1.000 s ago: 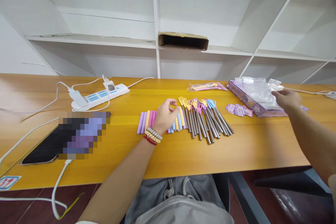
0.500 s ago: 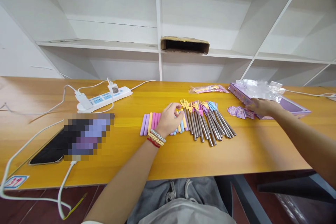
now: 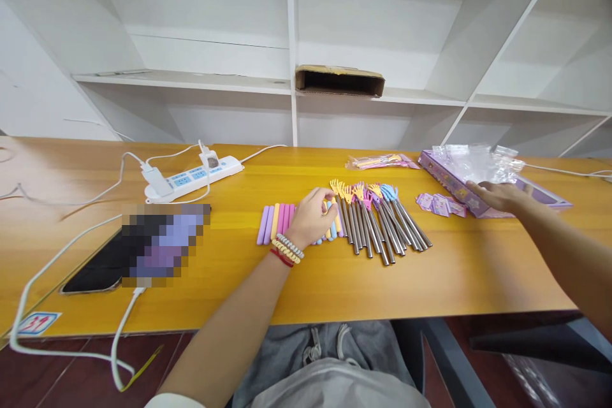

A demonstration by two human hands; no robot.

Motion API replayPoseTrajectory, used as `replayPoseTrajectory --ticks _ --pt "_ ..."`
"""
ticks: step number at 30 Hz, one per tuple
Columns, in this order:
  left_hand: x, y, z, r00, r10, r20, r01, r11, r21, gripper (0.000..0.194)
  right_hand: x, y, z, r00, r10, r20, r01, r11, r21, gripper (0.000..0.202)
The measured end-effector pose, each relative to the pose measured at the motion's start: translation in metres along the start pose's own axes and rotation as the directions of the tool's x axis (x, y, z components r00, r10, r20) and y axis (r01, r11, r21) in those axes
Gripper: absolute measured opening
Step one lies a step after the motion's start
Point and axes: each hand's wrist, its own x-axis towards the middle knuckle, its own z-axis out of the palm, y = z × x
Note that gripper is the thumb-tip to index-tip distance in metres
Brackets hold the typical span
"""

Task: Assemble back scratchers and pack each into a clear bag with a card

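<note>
Left hand (image 3: 313,215), from where I'm standing, is half curled, with a gap between thumb and forefinger and nothing to be seen in that gap. It covers the middle of the row of pastel sticks (image 3: 270,224); their ends poke out on both sides of it. I can't tell whether the hidden fingers touch or hold any of them.

Just right of that hand lie the metal rods (image 3: 382,223) with little hand-shaped heads in yellow, pink, purple and blue. They overlap, so I couldn't count them.

Right hand (image 3: 500,196) is open, its fingers reaching inward over the near side of the purple box (image 3: 449,188). Nothing shows in its grasp, though its underside is hidden and contact with the box is unclear. Clear plastic bags (image 3: 473,162) lie on the box just beyond it, too crumpled and shiny to tell apart. The small printed cards (image 3: 440,204) overlap just to its left, their print too small to read.

Beyond the rods is a clear packet (image 3: 382,161). Well left of the left hand are a phone (image 3: 95,264), partly blurred out, and a power strip (image 3: 196,178). Bare table (image 3: 363,293) runs from below both hands to the near edge.
</note>
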Motion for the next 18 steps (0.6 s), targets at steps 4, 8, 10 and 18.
replayPoseTrajectory --ticks 4,8,10,18 --pt "0.000 0.001 0.000 1.000 -0.011 0.011 0.011 1.000 0.011 0.020 -0.005 -0.019 -0.012 0.997 -0.013 0.079 0.015 1.000 -0.022 0.061" --pt "0.000 -0.002 0.002 1.000 0.000 -0.003 0.000 1.000 0.017 0.019 -0.019 -0.060 -0.030 0.986 -0.009 -0.167 0.003 0.999 -0.033 0.062" --pt "0.001 -0.006 0.002 1.000 0.020 -0.022 -0.019 0.999 0.025 0.017 -0.025 -0.087 -0.038 0.969 -0.122 -0.216 0.127 0.992 0.012 0.049" --pt "0.008 -0.026 -0.004 0.993 -0.040 -0.107 0.047 0.997 0.062 0.014 -0.012 -0.204 -0.050 0.888 -0.440 -0.133 0.455 0.883 0.116 0.042"
